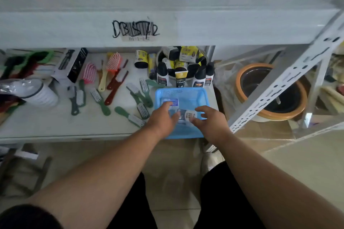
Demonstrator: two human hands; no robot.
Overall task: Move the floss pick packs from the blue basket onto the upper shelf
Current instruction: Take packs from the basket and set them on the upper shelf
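The blue basket (183, 96) was plastic, square, with tiny holes in its walls. It sat on the lower shelf (55, 124). 2 small flat floss pick packs (188, 114) showed inside. The left hand (163, 117) pressed down on them with loose fingers. The right hand (209, 121) pinched 1 pack.

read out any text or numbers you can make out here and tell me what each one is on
"D1-1-22" or close to it, faint: on the barcode sticker on the front edge of the upper shelf.
Black marker scrawl over the barcode: not legible as words.
Print on the packs in the blue basket, on the black and yellow bottles and tube, and on the box by the brushes: too small and blurred to read.
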